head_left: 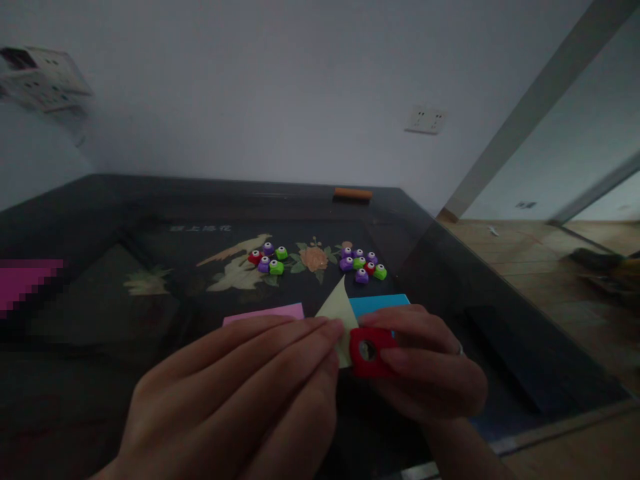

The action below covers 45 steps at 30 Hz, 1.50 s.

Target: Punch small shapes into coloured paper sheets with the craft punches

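Note:
My right hand [425, 360] grips a small red craft punch [357, 370], turned so that a round opening with metal inside faces me. My left hand [245, 393] is closed, its fingertips pinching a pale yellow sheet of paper [336, 303]. The sheet's right edge meets the punch; whether it sits inside the slot is hidden. Behind my left fingers lies a pink paper [270, 312], partly covered. A blue paper [380, 303] shows behind my right hand, also partly hidden.
Two clusters of several small purple, green and red punches with white tops stand beyond my hands, left [267, 259] and right [361, 263], on the dark, flower-patterned table [280, 207]. An orange-brown cylinder [353, 194] lies at the back edge, near the wall. A dark flat object [505, 357] lies right.

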Each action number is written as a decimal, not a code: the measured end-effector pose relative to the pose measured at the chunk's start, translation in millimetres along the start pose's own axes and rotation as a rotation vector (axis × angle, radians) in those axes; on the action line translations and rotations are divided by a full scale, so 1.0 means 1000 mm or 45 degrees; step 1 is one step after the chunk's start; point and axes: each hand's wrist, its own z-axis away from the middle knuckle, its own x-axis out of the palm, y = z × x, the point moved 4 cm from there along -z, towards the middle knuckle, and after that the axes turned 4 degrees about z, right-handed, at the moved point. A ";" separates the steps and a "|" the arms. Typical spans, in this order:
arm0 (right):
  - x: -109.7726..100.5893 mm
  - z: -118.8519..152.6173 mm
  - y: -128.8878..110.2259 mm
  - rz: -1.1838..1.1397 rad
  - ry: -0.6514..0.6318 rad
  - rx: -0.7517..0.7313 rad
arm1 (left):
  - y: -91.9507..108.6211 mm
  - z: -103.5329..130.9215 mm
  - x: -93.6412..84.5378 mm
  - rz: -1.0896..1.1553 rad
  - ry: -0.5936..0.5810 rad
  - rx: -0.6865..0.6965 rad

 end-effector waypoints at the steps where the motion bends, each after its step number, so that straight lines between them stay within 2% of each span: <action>1: 0.000 0.000 0.000 0.003 0.002 0.008 | 0.000 0.000 -0.001 0.007 0.006 -0.007; 12: 0.001 -0.004 -0.001 0.036 0.042 0.112 | 0.000 0.002 0.002 -0.052 0.023 0.000; 18: 0.005 0.000 -0.005 0.231 0.132 0.219 | 0.003 0.003 0.006 -0.095 0.027 -0.005; 22: 0.008 0.001 -0.007 0.346 0.122 0.237 | 0.003 0.003 0.007 -0.090 0.027 -0.056; 38: 0.008 0.002 -0.004 0.312 0.157 0.224 | 0.004 0.002 0.007 -0.121 0.014 -0.042; 42: 0.006 0.001 -0.003 0.241 0.122 0.215 | 0.004 -0.001 0.006 -0.061 -0.011 -0.078; 45: 0.006 0.001 -0.001 0.094 0.025 0.223 | -0.003 -0.006 0.002 0.095 -0.054 -0.169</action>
